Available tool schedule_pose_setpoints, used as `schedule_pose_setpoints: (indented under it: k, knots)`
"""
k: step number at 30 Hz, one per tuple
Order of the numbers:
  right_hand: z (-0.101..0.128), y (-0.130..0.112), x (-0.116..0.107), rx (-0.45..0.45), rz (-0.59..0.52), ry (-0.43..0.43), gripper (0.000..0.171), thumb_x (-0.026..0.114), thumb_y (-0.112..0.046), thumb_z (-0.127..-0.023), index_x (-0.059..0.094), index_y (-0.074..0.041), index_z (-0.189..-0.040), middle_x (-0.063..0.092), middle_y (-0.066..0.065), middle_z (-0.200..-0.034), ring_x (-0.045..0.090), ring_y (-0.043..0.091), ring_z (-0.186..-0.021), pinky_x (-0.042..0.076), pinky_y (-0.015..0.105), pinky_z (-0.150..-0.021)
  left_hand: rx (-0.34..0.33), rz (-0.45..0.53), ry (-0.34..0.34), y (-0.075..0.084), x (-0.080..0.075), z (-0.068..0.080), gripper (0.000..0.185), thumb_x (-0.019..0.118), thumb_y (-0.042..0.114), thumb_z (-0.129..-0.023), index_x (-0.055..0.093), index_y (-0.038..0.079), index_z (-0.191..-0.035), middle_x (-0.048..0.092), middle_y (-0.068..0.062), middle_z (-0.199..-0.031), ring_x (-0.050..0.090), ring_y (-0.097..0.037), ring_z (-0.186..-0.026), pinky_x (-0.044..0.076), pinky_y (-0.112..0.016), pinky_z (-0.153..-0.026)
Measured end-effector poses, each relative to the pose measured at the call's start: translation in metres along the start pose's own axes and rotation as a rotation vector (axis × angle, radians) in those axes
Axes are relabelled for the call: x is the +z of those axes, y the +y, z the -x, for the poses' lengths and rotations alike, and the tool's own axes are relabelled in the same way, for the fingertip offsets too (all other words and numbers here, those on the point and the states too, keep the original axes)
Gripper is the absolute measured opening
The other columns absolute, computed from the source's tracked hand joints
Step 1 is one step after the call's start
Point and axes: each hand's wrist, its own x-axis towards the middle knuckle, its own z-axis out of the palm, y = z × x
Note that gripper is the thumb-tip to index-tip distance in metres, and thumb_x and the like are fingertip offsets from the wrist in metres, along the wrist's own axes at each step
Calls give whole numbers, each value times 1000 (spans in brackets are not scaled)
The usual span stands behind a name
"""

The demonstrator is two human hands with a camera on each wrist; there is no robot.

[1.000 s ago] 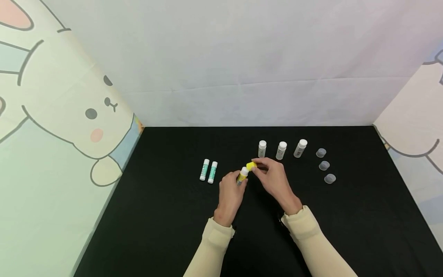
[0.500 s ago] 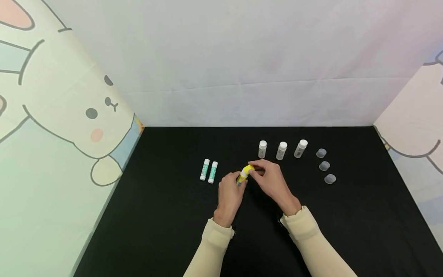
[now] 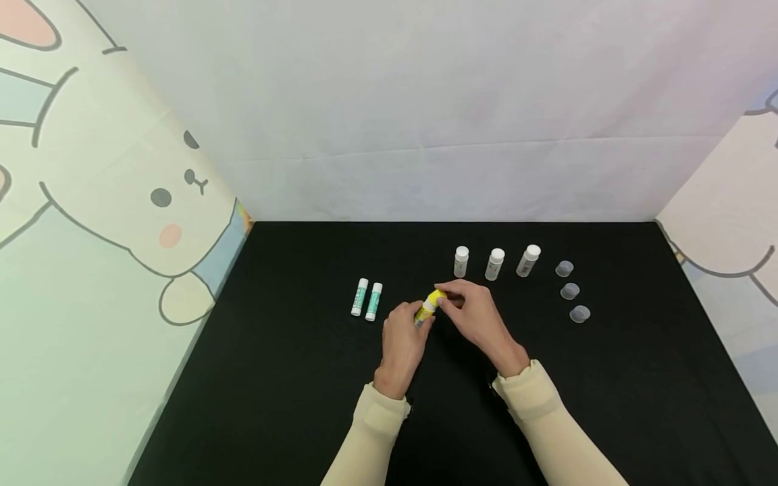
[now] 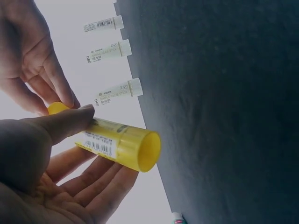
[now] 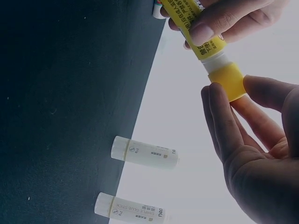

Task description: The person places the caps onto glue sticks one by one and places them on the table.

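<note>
My left hand [image 3: 401, 347] grips a yellow glue stick [image 4: 105, 140] round its barrel, thumb on one side and fingers on the other. Its open-ended yellow base faces the camera in the left wrist view. With thumb and fingertips my right hand [image 3: 483, 324] pinches the yellow cap [image 5: 227, 80]. The cap sits over the tip of the stick, in line with it, and a band of white neck [image 5: 216, 62] shows between cap and barrel. Both hands are above the middle of the black table [image 3: 292, 391].
Three white glue sticks [image 3: 494, 264] stand behind the right hand. Three small translucent cups [image 3: 569, 291] form a row to their right. Two green-and-white sticks [image 3: 373, 302] are left of the left hand. A white cloth wall [image 3: 419, 182] rises behind the table.
A second ago the cap was beside the stick's white tip, tilted off it. By half a second ago it had come over the tip. Since then the hands have barely moved.
</note>
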Motion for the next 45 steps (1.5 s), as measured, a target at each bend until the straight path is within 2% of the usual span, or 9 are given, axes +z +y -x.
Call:
schedule_pose_setpoints:
  k: [13,22,30,35,45]
  knots:
    - [0,2,1,-1,-15,-68,29,74,1,-97,73,4,-127,73,17,-122,76,28,-100,63,34,-83,24,-3,-4,2,-1,0,27,83,14,-93,79,5,-119,72,-9,-98,72,-24,-85,61,-38,-76]
    - [-1,2,2,21,-14,-66,29,74,1,-98,73,4,-126,73,18,-121,77,28,-100,63,35,-83,24,12,-15,3,0,0,25,80,13,-96,78,5,-120,75,-10,-101,72,-24,-88,61,-38,-76]
    - [0,0,3,59,-1,-81,30,73,0,-98,72,4,-128,73,20,-122,76,31,-103,63,38,-85,31,8,-20,2,0,-1,15,80,14,-96,79,8,-110,77,-8,-97,73,-22,-84,59,-37,-72]
    - [-1,-1,4,61,6,-84,30,73,0,-98,73,4,-128,73,20,-122,76,31,-102,63,38,-85,22,27,-23,2,0,0,13,79,13,-97,79,8,-109,79,-8,-96,74,-22,-82,60,-34,-68]
    - [-3,-4,4,60,30,-101,29,75,0,-97,74,3,-125,75,19,-119,77,29,-100,64,39,-83,48,-4,21,1,-1,3,21,82,14,-93,80,5,-111,79,-12,-97,75,-25,-81,60,-36,-68]
